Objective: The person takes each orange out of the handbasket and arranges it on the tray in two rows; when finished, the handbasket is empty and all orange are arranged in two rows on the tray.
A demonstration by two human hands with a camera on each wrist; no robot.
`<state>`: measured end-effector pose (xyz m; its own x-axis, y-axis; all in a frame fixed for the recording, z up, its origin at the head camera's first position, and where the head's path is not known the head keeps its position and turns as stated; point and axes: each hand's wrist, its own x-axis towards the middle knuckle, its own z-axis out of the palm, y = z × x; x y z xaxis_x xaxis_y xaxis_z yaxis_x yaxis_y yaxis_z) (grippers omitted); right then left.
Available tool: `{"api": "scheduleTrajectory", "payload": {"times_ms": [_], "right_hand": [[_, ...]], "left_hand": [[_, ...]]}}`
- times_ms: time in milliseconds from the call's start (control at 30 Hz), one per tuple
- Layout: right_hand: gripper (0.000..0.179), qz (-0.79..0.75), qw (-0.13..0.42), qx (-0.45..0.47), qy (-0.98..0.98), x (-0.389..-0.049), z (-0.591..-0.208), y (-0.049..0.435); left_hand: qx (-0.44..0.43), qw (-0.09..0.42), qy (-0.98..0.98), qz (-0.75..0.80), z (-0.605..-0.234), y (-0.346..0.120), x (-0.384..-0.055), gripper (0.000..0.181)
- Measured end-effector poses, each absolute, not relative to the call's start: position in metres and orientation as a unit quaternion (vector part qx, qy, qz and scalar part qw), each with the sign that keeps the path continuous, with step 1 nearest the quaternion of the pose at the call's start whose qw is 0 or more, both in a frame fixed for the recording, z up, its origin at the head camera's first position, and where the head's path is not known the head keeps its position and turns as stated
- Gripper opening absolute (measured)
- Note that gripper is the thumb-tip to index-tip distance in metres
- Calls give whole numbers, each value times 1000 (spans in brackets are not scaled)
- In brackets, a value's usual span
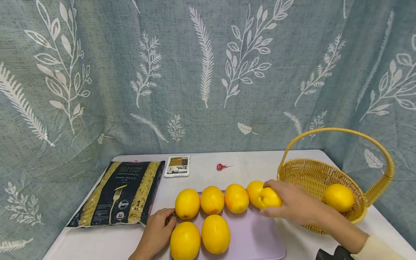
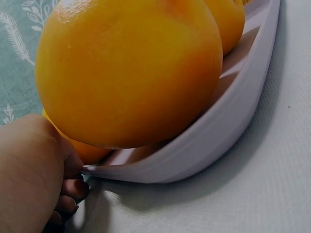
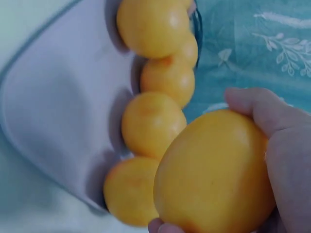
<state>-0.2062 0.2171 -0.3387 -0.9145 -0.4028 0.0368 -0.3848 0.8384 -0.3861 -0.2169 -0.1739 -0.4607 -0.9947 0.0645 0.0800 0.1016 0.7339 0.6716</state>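
My right hand [image 1: 292, 200] grips a smooth, yellow-orange rounded fruit [image 3: 216, 172], thumb on one side and fingertips curled under the other. It is over the back right of a lilac tray [image 1: 256, 234], in front of another such fruit [image 1: 254, 191]. Along the tray's back edge runs a row of these fruits [image 1: 212, 200], with two more [image 1: 216, 234] nearer the front left. At the tray's left side, my left hand [image 1: 158, 229] pinches the rim [image 2: 160, 170], its fingers curled below, close beside the fruits.
Right of the tray stands a yellow wicker basket [image 1: 305, 168] with a tall handle and one fruit [image 1: 339, 197] inside. A bag of penne pasta [image 1: 118, 193] lies at left. Behind are a small flat packet [image 1: 177, 166] and a red-handled pointed item [image 1: 221, 167]. A patterned curtain [image 1: 182, 72] backs the table.
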Motion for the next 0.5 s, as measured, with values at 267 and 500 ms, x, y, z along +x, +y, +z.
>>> {"api": "scheduleTrajectory", "payload": {"times_ms": [267, 500], "right_hand": [[62, -304, 100, -193, 927, -201, -360, 202], [53, -408, 176, -154, 882, -198, -378, 190]], "left_hand": [[-41, 24, -930, -364, -461, -174, -217, 30], [-40, 23, -931, -361, -460, -174, -217, 30]]}}
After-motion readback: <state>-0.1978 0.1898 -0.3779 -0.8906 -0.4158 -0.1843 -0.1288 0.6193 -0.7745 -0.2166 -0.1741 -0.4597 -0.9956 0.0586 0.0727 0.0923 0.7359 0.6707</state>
